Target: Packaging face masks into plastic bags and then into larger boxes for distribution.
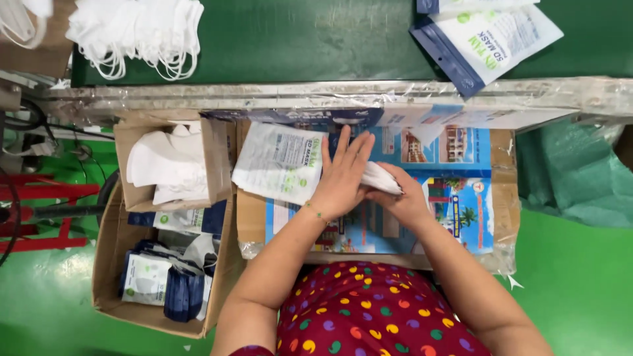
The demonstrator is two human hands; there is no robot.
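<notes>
Left hand [341, 178] flat, fingers straight and together, pressed on top of a folded white mask [382, 178]. Right hand [403, 201] under and beside it, grip clamped on the mask's lower edge. Mask sits between both palms, above the small desk [475, 198], a cardboard slab covered in a glossy blue printed sheet and clear film.

Edges: desk's far side butts against a film-wrapped metal rail [330, 92]; beyond it, green belt [297, 39]. Open room on the desk to the right of the hands.

Just left of the left hand: flat white-and-blue pouch [280, 161], touching the fingers' side. Further left, small cardboard box [171, 165] with loose white masks, soft and crumpled. Below it, larger carton [112, 264] holding stacked filled pouches. On the belt: heap of white masks [138, 29] with ear loops, and more pouches [488, 39] far right. Green plastic sheet [573, 171] bunched at right.
</notes>
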